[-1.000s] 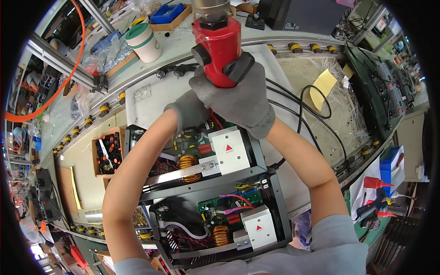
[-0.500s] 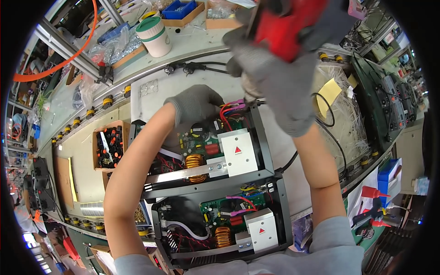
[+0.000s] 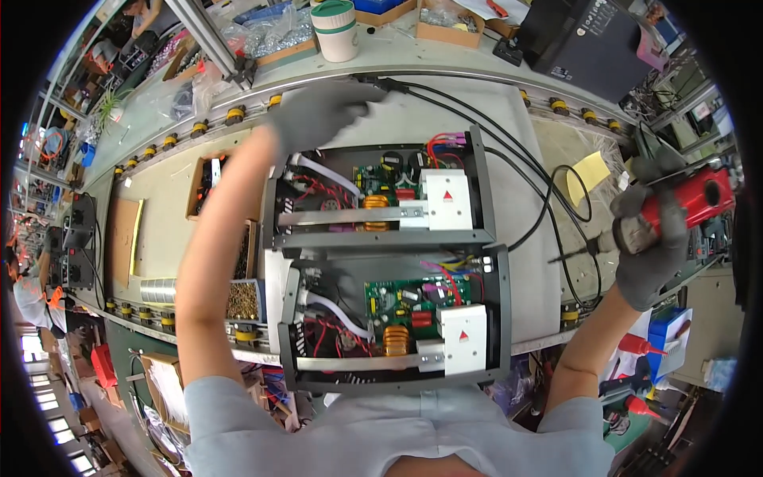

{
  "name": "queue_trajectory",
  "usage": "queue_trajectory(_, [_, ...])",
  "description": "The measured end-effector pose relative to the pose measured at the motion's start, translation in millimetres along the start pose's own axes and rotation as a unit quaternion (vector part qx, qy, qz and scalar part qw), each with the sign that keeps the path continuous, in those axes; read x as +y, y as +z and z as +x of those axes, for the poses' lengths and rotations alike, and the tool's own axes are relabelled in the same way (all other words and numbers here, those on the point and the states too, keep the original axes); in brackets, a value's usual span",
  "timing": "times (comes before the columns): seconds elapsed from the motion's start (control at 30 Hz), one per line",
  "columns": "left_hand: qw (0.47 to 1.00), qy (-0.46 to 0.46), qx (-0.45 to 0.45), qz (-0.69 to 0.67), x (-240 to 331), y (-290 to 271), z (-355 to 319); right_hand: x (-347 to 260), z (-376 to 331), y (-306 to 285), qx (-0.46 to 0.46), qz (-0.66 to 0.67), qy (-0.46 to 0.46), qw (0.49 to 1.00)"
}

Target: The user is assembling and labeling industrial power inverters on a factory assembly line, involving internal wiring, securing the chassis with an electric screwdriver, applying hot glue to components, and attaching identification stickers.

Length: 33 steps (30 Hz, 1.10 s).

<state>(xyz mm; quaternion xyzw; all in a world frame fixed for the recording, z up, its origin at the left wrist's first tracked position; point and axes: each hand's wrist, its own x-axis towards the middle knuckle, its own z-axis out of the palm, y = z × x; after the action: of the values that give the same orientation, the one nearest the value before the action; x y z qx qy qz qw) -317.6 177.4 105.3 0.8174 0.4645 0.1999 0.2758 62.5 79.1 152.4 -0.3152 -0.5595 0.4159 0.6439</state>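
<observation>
My gloved right hand (image 3: 656, 246) is wrapped round a red power drill (image 3: 695, 199), its long bit pointing left over the bench. Smeared by motion, my gloved left hand (image 3: 322, 115) is above the far edge of the farther metal chassis. Its fingertips are near the plug end of the black cables (image 3: 445, 97); whether they touch it cannot be made out. Two open black chassis lie one behind the other, the farther chassis (image 3: 381, 237) and the nearer chassis (image 3: 501, 318). Each holds a green circuit board, a copper coil and a white plate with a red triangle.
Left of the chassis stand a carton of black parts (image 3: 203, 191) and a bin of small brass-coloured fasteners (image 3: 244, 302). A white-and-green cup (image 3: 337, 36) is on the back shelf. A yellow paper (image 3: 588, 176) and looped cable lie at right. Rollers (image 3: 236, 115) edge the bench.
My right hand has brought the drill from above the far chassis corner out to the right. My left hand has left the farther chassis's wiring and moved up toward the cable plug.
</observation>
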Motion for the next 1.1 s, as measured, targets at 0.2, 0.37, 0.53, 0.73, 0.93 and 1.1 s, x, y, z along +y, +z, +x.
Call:
queue_trajectory(0.2, [0.980,-0.052,0.190,0.038,11.2,-5.4,-147.2,6.5,-56.0,8.1,0.075,-0.190,0.089,0.975])
queue_trajectory(0.37, [0.958,-0.147,0.154,-0.193,-20.2,73.0,-215.7,31.8,-72.8,2.2,-0.033,-0.085,0.289,0.953])
queue_trajectory(0.53, [0.940,-0.105,0.218,-0.241,-59.2,123.9,-216.4,50.1,-58.6,16.8,-0.098,-0.120,0.314,0.937])
queue_trajectory(0.73, [0.943,-0.105,0.283,-0.136,-48.8,142.3,-207.1,55.6,-67.7,31.2,-0.113,-0.137,0.340,0.924])
queue_trajectory(0.93, [0.938,-0.156,0.302,-0.070,-45.7,141.9,-178.7,73.0,-62.5,22.0,-0.072,-0.140,0.425,0.892])
queue_trajectory(1.1, [0.935,-0.173,0.305,-0.052,-73.6,149.8,-160.1,82.4,-51.2,17.1,-0.074,-0.091,0.429,0.896])
